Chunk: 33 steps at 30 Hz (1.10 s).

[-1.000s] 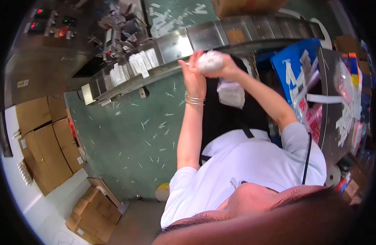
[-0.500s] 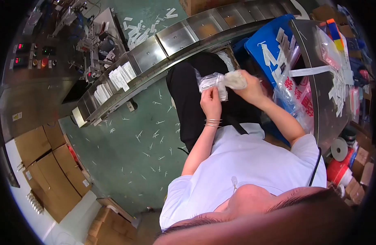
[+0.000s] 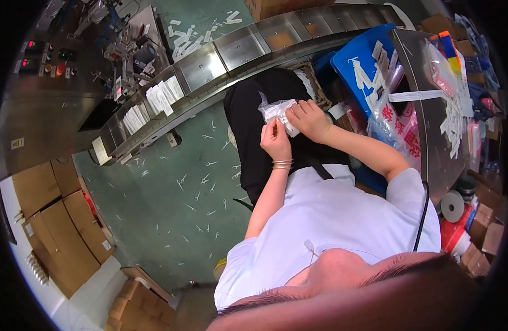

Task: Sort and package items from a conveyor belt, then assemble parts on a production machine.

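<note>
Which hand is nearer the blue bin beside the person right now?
The right hand. It grips the clear plastic bag over the lap, on the side toward the blue bin. The left hand pinches the bag's lower edge, farther from the bin.

Both our hands meet over our lap: the left hand [image 3: 276, 140] just left of the right hand [image 3: 309, 118], a clear plastic bag [image 3: 276, 110] pinched between them. Beyond the hands a conveyor of metal trays [image 3: 209, 60] curves from lower left to upper right, with stacks of paper packets [image 3: 154, 99] on its left stretch and a control panel [image 3: 41, 58] behind it. To our right stands a desk [image 3: 430, 143] strewn with packets, a crate [image 3: 364, 66] between it and the conveyor. Cardboard boxes [image 3: 49, 220] sit stacked on the floor [image 3: 171, 204] far left.
</note>
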Each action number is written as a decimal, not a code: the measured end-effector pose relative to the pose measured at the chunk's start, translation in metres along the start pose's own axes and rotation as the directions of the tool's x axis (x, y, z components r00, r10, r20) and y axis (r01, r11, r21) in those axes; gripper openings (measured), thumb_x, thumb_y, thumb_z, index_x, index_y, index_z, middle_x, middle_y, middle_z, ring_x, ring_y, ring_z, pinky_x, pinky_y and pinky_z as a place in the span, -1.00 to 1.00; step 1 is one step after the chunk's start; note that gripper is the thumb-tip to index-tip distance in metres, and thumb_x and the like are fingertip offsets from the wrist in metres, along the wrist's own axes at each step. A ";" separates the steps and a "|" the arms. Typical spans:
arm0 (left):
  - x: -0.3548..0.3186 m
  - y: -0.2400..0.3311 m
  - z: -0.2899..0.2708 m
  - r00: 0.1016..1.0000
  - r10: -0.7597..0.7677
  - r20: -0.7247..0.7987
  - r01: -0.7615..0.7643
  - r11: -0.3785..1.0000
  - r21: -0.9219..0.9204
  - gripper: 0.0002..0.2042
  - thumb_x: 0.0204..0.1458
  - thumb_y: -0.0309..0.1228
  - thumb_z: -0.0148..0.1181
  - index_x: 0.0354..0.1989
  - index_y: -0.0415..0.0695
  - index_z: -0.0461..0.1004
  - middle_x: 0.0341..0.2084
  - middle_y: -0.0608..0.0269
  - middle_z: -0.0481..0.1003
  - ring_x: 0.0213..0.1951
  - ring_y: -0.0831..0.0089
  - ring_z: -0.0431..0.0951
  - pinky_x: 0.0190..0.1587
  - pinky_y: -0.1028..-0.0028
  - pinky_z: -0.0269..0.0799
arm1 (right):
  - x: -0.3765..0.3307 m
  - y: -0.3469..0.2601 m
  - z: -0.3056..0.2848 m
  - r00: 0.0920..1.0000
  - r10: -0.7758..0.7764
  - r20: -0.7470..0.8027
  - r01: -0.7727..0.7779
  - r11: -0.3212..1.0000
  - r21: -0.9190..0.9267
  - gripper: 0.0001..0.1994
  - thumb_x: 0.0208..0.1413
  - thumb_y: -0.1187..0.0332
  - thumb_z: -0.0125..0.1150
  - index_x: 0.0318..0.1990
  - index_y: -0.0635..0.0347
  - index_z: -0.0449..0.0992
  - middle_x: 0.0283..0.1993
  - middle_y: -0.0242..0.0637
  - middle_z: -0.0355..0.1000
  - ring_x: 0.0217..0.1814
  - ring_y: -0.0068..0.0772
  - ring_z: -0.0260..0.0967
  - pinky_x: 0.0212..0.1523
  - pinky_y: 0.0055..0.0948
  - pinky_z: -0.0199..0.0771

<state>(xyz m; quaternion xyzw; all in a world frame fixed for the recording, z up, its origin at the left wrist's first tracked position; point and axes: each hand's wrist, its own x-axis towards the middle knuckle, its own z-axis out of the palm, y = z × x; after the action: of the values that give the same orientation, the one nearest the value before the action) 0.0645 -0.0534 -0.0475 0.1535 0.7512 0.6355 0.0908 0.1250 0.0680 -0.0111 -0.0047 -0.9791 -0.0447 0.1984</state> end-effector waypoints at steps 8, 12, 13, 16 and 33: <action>0.009 0.023 0.006 0.941 0.326 0.091 -0.336 0.933 0.132 -0.94 -0.02 -0.54 0.14 -0.43 -0.27 0.46 -0.64 0.21 0.34 -0.61 0.46 0.33 -0.54 0.53 0.27 | 0.015 -0.003 0.013 0.962 0.120 0.246 -0.020 0.927 -0.374 -0.80 -0.09 0.29 0.03 -0.33 0.19 0.36 -0.38 -0.23 0.31 -0.35 -0.28 0.28 -0.31 -0.31 0.26; 0.015 0.024 0.004 0.996 0.091 -0.016 -0.090 0.995 0.038 -0.96 -0.02 -0.55 0.12 -0.43 -0.26 0.44 -0.56 0.18 0.37 -0.61 0.40 0.36 -0.56 0.48 0.27 | 0.010 -0.010 -0.003 0.970 0.034 0.240 0.030 0.966 -0.258 -0.81 -0.07 0.28 0.00 -0.35 0.20 0.36 -0.40 -0.22 0.31 -0.36 -0.28 0.28 -0.33 -0.31 0.25; 0.015 0.023 0.004 0.996 0.093 -0.017 -0.092 0.995 0.040 -0.96 -0.02 -0.55 0.12 -0.43 -0.26 0.44 -0.56 0.18 0.37 -0.61 0.40 0.36 -0.56 0.48 0.27 | 0.011 -0.009 -0.007 0.976 -0.020 0.217 0.063 0.979 -0.196 -0.81 -0.06 0.28 0.00 -0.35 0.20 0.35 -0.41 -0.21 0.31 -0.36 -0.27 0.28 -0.34 -0.32 0.25; 0.011 0.023 0.002 0.970 0.241 0.008 -0.236 0.942 0.240 -0.96 0.02 -0.55 0.07 -0.38 -0.24 0.43 -0.46 0.17 0.39 -0.47 0.29 0.43 -0.40 0.42 0.36 | 0.018 -0.007 -0.008 0.975 -0.053 0.215 0.086 0.985 -0.150 -0.79 -0.10 0.29 0.06 -0.33 0.21 0.35 -0.37 -0.20 0.31 -0.38 -0.28 0.27 -0.36 -0.34 0.24; 0.031 -0.004 0.015 0.909 0.393 0.139 -0.406 0.911 0.080 -0.85 0.04 -0.56 -0.05 -0.21 -0.28 0.34 -0.21 0.00 0.43 -0.09 0.02 0.41 0.05 0.15 0.25 | -0.014 -0.011 0.023 0.704 0.663 0.255 -0.377 0.044 0.925 -0.74 0.08 0.38 -0.02 -0.08 0.28 0.34 0.12 -0.09 0.23 0.12 -0.16 0.23 0.15 -0.34 0.15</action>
<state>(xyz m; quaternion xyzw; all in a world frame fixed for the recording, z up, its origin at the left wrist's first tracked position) 0.0401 -0.0298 -0.0522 0.3465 0.7301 0.5890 -0.0045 0.1284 0.0588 -0.0381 -0.2387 -0.6977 0.6148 0.2797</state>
